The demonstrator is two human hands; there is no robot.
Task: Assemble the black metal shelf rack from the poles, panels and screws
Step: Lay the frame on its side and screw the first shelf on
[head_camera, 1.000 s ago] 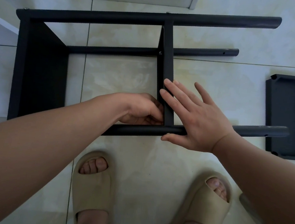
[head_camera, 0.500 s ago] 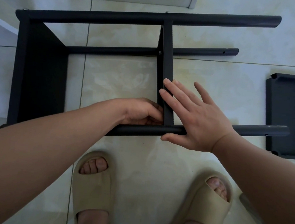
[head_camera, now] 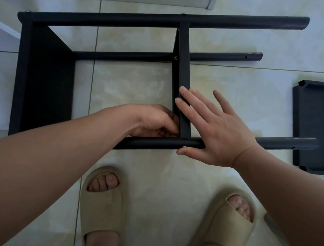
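Observation:
The black shelf rack lies on its side on the tiled floor. An end panel (head_camera: 44,74) is on the left and a middle panel (head_camera: 183,66) stands between the far pole (head_camera: 126,20) and the near pole (head_camera: 155,142). My left hand (head_camera: 155,122) is curled at the inside corner where the middle panel meets the near pole. Its fingertips pinch a small fastener there, hidden by the fingers. My right hand (head_camera: 214,131) lies flat with straight fingers, pressing on the middle panel's near end and on the near pole.
A loose black panel (head_camera: 316,125) lies on the floor at the right, by the near pole's free end. A lower back pole (head_camera: 124,54) runs behind. My feet in beige slippers (head_camera: 102,205) stand just in front. A white furniture edge (head_camera: 211,0) is at the top.
My left hand has shifted slightly at the corner joint. My right hand and the rack hold still.

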